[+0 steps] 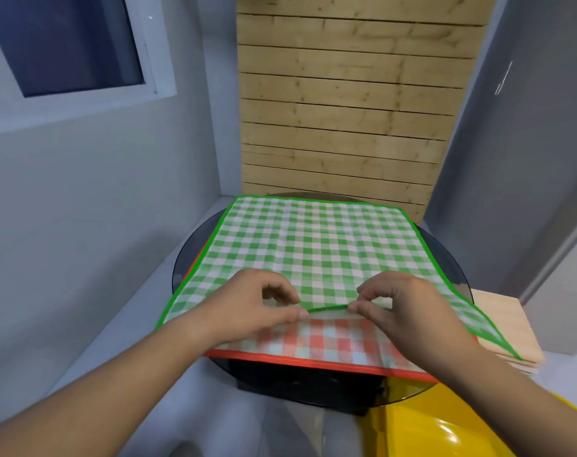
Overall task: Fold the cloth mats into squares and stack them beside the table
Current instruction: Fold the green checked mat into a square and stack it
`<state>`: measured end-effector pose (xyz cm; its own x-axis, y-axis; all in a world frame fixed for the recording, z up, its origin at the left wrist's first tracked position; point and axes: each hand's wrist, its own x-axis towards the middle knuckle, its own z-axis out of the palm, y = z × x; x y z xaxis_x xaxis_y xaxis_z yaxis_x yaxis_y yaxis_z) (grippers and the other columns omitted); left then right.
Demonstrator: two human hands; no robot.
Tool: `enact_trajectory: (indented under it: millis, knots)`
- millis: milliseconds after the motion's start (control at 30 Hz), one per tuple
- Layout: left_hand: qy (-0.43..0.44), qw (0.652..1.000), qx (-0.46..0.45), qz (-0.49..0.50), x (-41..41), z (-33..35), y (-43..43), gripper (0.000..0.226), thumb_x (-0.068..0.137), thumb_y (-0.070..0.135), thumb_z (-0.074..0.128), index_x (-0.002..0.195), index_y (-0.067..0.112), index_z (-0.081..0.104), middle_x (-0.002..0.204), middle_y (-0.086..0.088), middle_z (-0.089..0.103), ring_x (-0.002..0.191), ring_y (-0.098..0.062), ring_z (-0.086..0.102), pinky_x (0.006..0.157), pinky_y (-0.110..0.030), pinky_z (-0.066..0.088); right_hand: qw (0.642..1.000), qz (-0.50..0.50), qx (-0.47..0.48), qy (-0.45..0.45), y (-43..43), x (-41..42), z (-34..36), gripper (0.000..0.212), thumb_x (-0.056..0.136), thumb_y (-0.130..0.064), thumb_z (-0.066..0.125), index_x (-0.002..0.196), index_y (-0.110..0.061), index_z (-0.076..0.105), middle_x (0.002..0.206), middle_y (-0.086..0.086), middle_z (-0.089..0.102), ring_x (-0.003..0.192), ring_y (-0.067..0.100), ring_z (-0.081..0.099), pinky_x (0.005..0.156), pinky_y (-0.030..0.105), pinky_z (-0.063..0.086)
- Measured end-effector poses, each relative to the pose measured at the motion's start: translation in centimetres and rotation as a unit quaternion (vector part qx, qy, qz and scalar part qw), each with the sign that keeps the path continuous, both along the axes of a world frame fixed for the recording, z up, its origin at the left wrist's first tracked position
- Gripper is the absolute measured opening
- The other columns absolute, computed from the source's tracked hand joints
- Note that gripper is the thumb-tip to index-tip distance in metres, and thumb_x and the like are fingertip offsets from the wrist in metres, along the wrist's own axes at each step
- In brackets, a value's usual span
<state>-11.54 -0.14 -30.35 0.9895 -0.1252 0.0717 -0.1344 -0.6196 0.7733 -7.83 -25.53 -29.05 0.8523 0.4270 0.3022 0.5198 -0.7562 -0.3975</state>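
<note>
A green checked mat (313, 245) with a green border is spread flat over a round dark glass table (191, 252), covering most of the top. It is laid on a red checked mat (330, 341) with a red border, which is seen as a strip along the near side and as a thin sliver at the left edge. The near edge of the green mat is pinched by both hands close together at its middle. The left hand (251, 305) is curled, with the hem held between thumb and forefinger. The right hand (409, 305) is curled the same way, pinching the hem just beside the left. The short stretch of green hem between the two pinches is lifted slightly off the red mat in a low arch. The rest of the green mat is left lying flat. Its near right corner is draped past the table rim over a pale wooden board (504, 321) beside the table. A black base (297, 380) is seen under the glass at the near side. A yellow plastic object (445, 423) is seen at the lower right, partly cut off. A wooden slat panel (346, 110) is stood behind the table, and a window (66, 44) is set in the wall at the upper left.
</note>
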Motion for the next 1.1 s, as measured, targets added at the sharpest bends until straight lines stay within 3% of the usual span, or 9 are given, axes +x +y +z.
enact_trajectory:
  millis: [133, 267, 467, 667, 867, 967, 1100]
  knots:
    - [-0.033, 0.999, 0.017, 0.016, 1.0, 1.6, -0.3, 0.015, 0.08, 0.04, 0.082, 0.08, 0.026, 0.077, 0.082, 0.014, 0.074, 0.083, -0.002, 0.068, 0.081, -0.025, 0.055, 0.997, -0.035, -0.014, -0.073, 0.7, 0.4, 0.5, 0.022, 0.085, -0.051, 0.064, 0.082, -0.031, 0.073, 0.089, -0.017, 0.067, 0.087, 0.005, 0.059, 0.078, 0.025, 0.048]
    - [-0.07, 0.994, 0.065, 0.056, 2.2, 3.3, -0.4, 0.02, 0.081, 0.046, 0.08, 0.074, 0.028, 0.076, 0.076, 0.014, 0.072, 0.073, -0.001, 0.065, 0.07, -0.025, 0.053, 0.99, -0.052, 0.011, -0.132, 1.3, 1.6, 1.3, 0.02, 0.084, -0.047, 0.067, 0.077, -0.029, 0.074, 0.082, -0.014, 0.069, 0.082, 0.012, 0.062, 0.077, 0.036, 0.049]
    - [-0.135, 0.967, 0.198, 0.092, 6.8, 6.4, -0.2, 0.027, 0.086, 0.048, 0.073, 0.074, 0.025, 0.075, 0.076, 0.011, 0.072, 0.081, -0.011, 0.066, 0.076, -0.038, 0.055, 0.975, -0.095, 0.049, -0.194, 2.9, 5.6, 3.0, 0.018, 0.085, -0.044, 0.07, 0.074, -0.03, 0.071, 0.083, -0.01, 0.07, 0.085, 0.019, 0.061, 0.079, 0.032, 0.026]
    - [-0.152, 0.928, 0.332, 0.076, 13.5, 7.3, 0.1, 0.024, 0.093, 0.045, 0.064, 0.086, 0.025, 0.073, 0.093, 0.01, 0.073, 0.099, -0.02, 0.062, 0.096, -0.039, 0.041, 0.979, -0.115, 0.043, -0.162, 4.4, 12.2, 3.7, 0.021, 0.087, -0.049, 0.066, 0.078, -0.031, 0.071, 0.069, -0.016, 0.05, 0.08, 0.014, 0.044, 0.077, 0.031, 0.019]
    - [-0.141, 0.908, 0.392, 0.048, 19.6, 5.9, 0.8, 0.02, 0.096, 0.047, 0.06, 0.092, 0.032, 0.072, 0.094, 0.013, 0.069, 0.104, -0.017, 0.054, 0.1, -0.04, 0.034, 0.989, -0.13, 0.059, -0.041, 5.1, 19.4, 1.5, 0.029, 0.086, -0.051, 0.066, 0.077, -0.025, 0.069, 0.075, -0.008, 0.065, 0.081, 0.016, 0.052, 0.079, 0.033, 0.021]
    - [-0.126, 0.919, 0.367, 0.076, 22.5, 3.7, 1.1, 0.02, 0.095, 0.049, 0.061, 0.091, 0.032, 0.072, 0.097, 0.012, 0.071, 0.107, -0.017, 0.056, 0.1, -0.038, 0.032, 0.987, -0.146, 0.062, 0.006, 5.6, 22.3, -0.5, 0.03, 0.087, -0.049, 0.066, 0.077, -0.021, 0.069, 0.077, -0.006, 0.067, 0.079, 0.017, 0.053, 0.082, 0.033, 0.024]
    - [-0.053, 0.967, 0.194, 0.154, 25.0, -1.5, 1.6, 0.026, 0.088, 0.052, 0.069, 0.082, 0.028, 0.074, 0.097, 0.015, 0.072, 0.108, -0.011, 0.058, 0.09, -0.033, 0.026, 0.985, -0.147, 0.05, 0.072, 5.8, 25.0, -4.0, 0.03, 0.089, -0.047, 0.065, 0.078, -0.019, 0.068, 0.075, -0.007, 0.067, 0.08, 0.016, 0.056, 0.089, 0.036, 0.036]
